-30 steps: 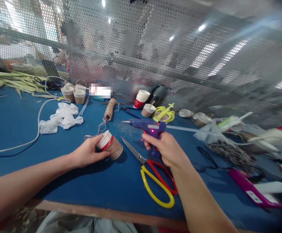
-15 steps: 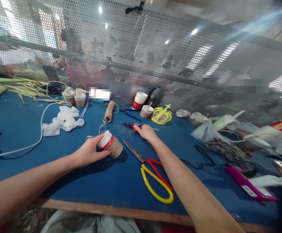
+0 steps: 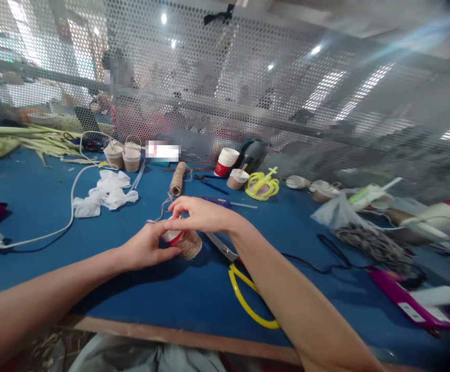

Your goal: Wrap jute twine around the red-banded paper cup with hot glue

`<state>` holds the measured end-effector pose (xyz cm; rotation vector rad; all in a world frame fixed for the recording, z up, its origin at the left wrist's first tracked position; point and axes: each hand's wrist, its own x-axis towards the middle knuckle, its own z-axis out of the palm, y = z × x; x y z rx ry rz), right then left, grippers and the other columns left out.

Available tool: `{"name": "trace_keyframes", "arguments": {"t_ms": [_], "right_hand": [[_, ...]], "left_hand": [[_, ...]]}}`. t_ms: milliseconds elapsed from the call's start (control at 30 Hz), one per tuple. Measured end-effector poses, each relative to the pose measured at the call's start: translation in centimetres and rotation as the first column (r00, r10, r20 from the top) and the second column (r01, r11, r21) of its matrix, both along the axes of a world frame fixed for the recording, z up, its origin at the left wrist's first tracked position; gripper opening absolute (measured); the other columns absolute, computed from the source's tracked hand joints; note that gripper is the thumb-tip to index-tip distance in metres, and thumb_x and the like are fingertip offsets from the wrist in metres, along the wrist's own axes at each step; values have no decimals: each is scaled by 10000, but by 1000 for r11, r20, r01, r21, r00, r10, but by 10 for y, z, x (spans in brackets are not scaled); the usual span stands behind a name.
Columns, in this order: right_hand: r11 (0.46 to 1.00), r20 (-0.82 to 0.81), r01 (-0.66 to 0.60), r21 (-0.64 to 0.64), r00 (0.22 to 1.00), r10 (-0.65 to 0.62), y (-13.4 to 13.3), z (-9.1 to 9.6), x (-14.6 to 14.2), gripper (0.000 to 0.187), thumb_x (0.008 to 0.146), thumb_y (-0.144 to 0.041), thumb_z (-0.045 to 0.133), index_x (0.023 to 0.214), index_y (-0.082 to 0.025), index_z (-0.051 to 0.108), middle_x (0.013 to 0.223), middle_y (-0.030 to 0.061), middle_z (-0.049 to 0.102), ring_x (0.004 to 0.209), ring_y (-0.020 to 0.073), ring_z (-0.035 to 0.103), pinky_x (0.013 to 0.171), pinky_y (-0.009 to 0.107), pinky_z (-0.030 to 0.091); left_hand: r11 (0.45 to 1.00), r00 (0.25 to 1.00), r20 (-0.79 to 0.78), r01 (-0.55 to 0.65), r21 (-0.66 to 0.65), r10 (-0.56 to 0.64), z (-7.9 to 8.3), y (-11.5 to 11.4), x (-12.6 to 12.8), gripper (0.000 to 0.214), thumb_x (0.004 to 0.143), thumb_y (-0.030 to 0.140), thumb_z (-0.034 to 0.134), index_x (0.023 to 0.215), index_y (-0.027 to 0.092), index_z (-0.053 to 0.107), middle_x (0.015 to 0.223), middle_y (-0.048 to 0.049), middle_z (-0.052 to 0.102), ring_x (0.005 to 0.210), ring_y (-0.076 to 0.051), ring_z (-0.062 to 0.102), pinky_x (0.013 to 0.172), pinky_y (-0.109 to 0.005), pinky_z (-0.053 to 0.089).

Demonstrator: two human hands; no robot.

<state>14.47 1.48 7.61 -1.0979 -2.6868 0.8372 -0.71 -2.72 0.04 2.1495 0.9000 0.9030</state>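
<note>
My left hand (image 3: pixel 141 245) is closed around a paper cup (image 3: pixel 190 244) that lies tilted. The cup's lower part is wrapped in brown twine, with a red and white band showing near its rim. My right hand (image 3: pixel 194 214) reaches over the rim, thumb and fingers bent together; what they pinch is hidden. A loose twine strand (image 3: pixel 163 211) runs from the twine roll (image 3: pixel 177 179) towards both hands. Just behind my right hand lies a blue glue gun (image 3: pixel 219 201). Large scissors (image 3: pixel 248 299) with yellow and red handles are partly covered by my right forearm.
Crumpled white cloth pieces (image 3: pixel 106 194) and a white cable (image 3: pixel 70 196) lie left. Along the back stand twine-wrapped cups (image 3: pixel 132 157), a red-white cup (image 3: pixel 225 161), pliers (image 3: pixel 211 183) and a yellow crown-shaped piece (image 3: pixel 263 186). A purple box (image 3: pixel 411 297) lies right.
My right hand has let go of the glue gun, leaving it on the table, and has moved left to the cup's rim. My left hand still holds the cup.
</note>
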Motion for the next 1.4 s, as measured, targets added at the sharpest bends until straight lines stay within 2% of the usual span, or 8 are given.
{"name": "trace_keyframes", "arguments": {"t_ms": [67,133,267,400,567,733,933,1400], "right_hand": [[998,-95,28,-49,995,-32,-2,-1,1,200,717,-319,598,650,-133,631,931,71,611,885,178,558,752,270,430],[987,-248,123,-103,958,-145,-6,-4,4,139,715,-255,594,671,-131,639,956,69,598,888,160,559,764,266,431],[939,-522,285,-196,780,-345,-16,-10,13,119,716,-234,583,728,-135,648,959,61,583,851,133,561,759,261,441],[903,-556,391,-181,716,-421,-25,-12,24,148,720,-274,590,744,-138,641,784,31,610,752,125,554,744,280,435],[866,-587,473,-163,659,-470,-34,-19,30,130,722,-270,591,712,-142,611,722,13,600,675,111,534,671,258,437],[857,-587,503,-113,662,-466,-33,-28,30,123,732,-267,581,692,-151,589,682,-1,572,611,98,508,575,227,427],[855,-575,495,-153,659,-485,-33,-32,30,130,737,-270,571,680,-152,567,639,-17,540,519,76,466,502,208,421],[858,-536,498,-128,693,-482,-33,-41,29,149,743,-279,553,668,-151,568,697,12,549,594,107,506,528,229,455]], "left_hand": [[1000,1000,17,-1,-15,1,2,0,0,328,693,207,595,1008,123,560,895,-42,648,781,-169,592,761,-258,438],[998,999,47,0,-67,3,2,-1,-1,317,687,212,604,984,110,563,874,-43,641,772,-169,585,738,-252,444],[970,991,135,39,-241,-6,-1,-2,-1,247,697,263,606,884,109,560,785,-29,612,704,-154,561,656,-240,453],[935,971,240,76,-347,10,-2,-2,-1,303,680,285,629,916,114,546,766,-23,595,674,-143,547,643,-246,449],[915,964,264,94,-392,14,1,-2,0,320,669,279,641,925,116,540,766,-23,588,670,-137,538,643,-250,446],[922,966,259,106,-373,-7,1,-3,-1,295,671,281,643,905,130,544,768,-15,591,681,-138,544,651,-247,445],[912,967,254,117,-392,-15,2,-5,0,302,672,283,638,910,127,539,766,-22,598,686,-146,556,646,-249,452],[936,970,236,131,-328,-53,2,-9,-2,298,704,261,614,947,109,531,814,-37,585,738,-151,540,686,-257,446]]}}
